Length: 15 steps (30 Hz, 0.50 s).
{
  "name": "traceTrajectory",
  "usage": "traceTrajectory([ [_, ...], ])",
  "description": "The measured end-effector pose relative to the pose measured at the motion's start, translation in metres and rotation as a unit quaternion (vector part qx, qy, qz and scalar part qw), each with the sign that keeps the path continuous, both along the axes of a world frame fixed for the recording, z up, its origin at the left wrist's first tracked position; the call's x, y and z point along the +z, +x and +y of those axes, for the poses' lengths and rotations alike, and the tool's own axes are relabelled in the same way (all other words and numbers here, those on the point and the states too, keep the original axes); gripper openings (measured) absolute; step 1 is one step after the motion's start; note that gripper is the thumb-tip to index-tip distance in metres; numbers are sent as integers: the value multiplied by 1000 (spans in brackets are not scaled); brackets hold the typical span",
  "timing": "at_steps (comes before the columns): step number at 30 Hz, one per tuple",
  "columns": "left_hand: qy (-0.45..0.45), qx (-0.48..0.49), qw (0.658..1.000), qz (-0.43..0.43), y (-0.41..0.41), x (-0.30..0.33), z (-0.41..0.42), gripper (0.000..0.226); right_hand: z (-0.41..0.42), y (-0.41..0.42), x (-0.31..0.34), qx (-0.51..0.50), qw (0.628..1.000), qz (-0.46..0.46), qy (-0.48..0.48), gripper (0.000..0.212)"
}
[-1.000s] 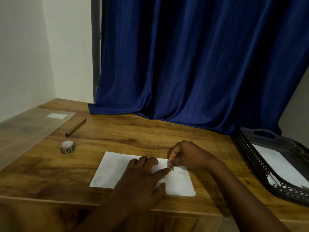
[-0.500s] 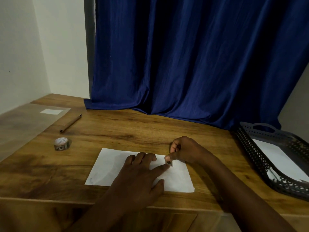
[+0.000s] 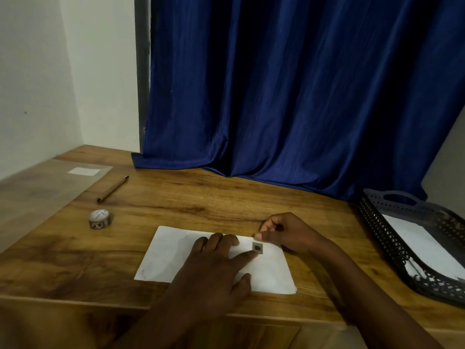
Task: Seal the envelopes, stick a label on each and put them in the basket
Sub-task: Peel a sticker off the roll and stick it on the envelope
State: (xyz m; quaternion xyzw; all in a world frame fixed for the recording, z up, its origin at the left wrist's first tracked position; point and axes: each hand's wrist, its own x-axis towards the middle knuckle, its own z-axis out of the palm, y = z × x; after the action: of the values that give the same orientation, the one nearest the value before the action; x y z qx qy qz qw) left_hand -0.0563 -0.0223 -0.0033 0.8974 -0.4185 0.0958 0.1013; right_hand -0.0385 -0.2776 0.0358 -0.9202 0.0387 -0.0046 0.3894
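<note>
Head view: white envelope (image 3: 173,255) flat on wooden table (image 3: 214,200), lower centre of frame. Small dark label (image 3: 257,248) now lying stuck on envelope's upper right part, fully exposed; half a second earlier still pinched under fingertips of right hand. Left hand (image 3: 214,273) spread flat across envelope's middle, fingers straight, index tip touching label's lower left edge, thumb lying on paper below; same pressing pose as before. Right hand (image 3: 286,233) drawn back slightly toward upper right, off label, fingers curled in loosely, thumb and index tips together just above label's upper corner; cannot tell whether anything remains between them. Heel of right hand resting at envelope's right upper edge. Dark perforated basket (image 3: 377,222) at right edge of frame, one white envelope in the basket (image 3: 422,245) lying flat inside, unchanged. Roll of labels (image 3: 100,219) at left of frame, well apart from envelope, brown pen (image 3: 113,189) beyond it toward upper left, clear plastic sheet (image 3: 37,197) with small white rectangle at far left; all as earlier. Blue curtain (image 3: 289,96) filling upper part of frame, hem resting on table's back edge.
</note>
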Motion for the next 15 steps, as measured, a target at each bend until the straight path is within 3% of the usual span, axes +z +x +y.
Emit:
traceTrajectory([
  [5, 2, 0, 1000, -5, 0, 1, -1, 66, 2, -22, -11, 18, 997, -51, -58, 39],
  [15, 3, -3, 1000, 3, 0, 1, -1, 64, -2, -33, -8, 36, 998, -40, -21, 46],
])
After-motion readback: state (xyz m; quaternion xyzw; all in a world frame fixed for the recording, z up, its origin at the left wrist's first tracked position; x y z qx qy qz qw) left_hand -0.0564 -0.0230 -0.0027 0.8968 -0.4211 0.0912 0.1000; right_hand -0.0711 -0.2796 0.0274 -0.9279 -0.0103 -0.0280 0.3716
